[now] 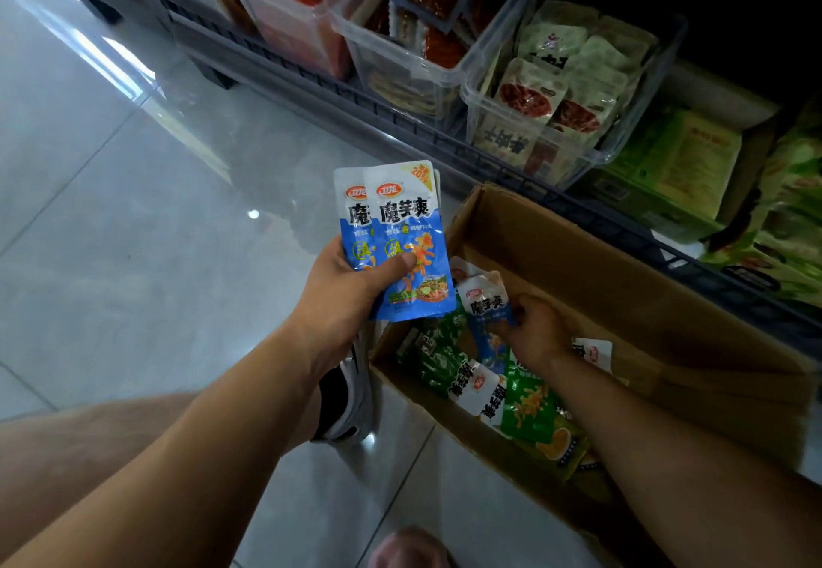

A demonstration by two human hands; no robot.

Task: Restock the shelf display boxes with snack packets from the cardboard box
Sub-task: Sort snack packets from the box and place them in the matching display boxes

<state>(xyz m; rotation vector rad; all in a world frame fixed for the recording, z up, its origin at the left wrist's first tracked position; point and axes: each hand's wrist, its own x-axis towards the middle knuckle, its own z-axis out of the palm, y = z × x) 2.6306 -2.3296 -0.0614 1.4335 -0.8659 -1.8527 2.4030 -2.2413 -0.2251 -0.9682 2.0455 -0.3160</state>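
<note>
1. Blue snack packets, a small fanned stack, stand upright in the left hand. Its thumb is clamped across the front packet and its fingers are curled behind.
2. Down inside the cardboard box, the right hand pinches the edge of another blue packet, which is tilted up off the pile.
3. That box sits open on the tiled floor, just beside the low shelf. Green packets and a few more white-and-blue ones lie loose in its bottom.
4. On the shelf, the clear display boxes hold red and beige packets. None in view shows blue ones, so I cannot tell where this handful belongs.
5. This looks like the gathering stage: a bunch is collected and one more is being picked. Nothing from it has reached a display box, and plenty lies in the carton, so most of the restocking seems to lie ahead.
</note>
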